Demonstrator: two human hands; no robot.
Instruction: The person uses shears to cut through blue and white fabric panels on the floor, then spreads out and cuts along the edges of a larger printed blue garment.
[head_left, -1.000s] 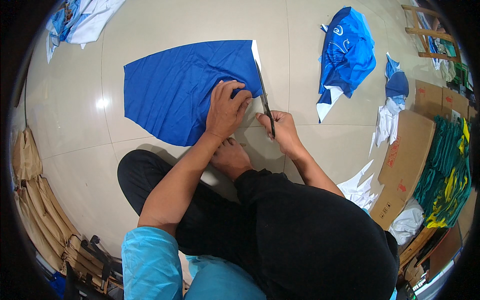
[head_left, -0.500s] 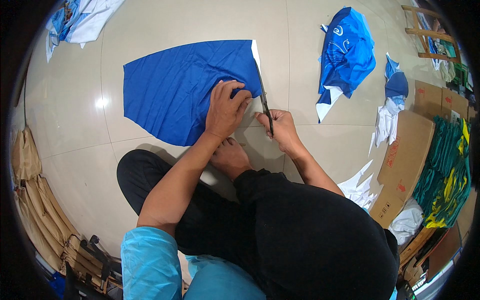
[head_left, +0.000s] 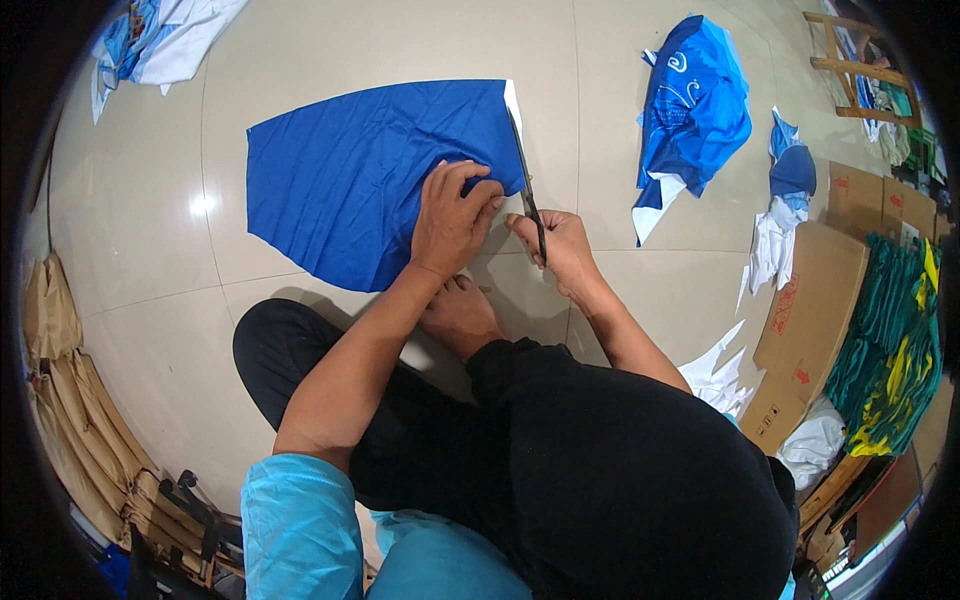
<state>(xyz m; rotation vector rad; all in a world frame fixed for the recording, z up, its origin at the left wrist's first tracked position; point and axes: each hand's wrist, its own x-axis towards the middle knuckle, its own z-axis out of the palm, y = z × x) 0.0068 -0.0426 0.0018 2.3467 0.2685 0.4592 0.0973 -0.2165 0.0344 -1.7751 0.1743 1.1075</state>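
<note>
A piece of dark blue fabric lies spread on the tiled floor, with a narrow white strip along its right edge. My left hand rests on the lower right part of it, fingers bent, pinching the cloth near that edge. In my right hand is a pair of dark scissors, held by the handles. Their blades point away from me and lie along the right edge of the fabric, between the blue and the white. Part of the blades is hard to make out.
My bare foot is just below my left hand. A bundled blue printed garment lies to the right, with white scraps nearer me. Cardboard and stacked green cloth line the right side. More white and blue cloth lies far left.
My right hand and the scissors have shifted slightly away from me along the fabric's right edge. My left hand and the blue fabric stay almost still.
</note>
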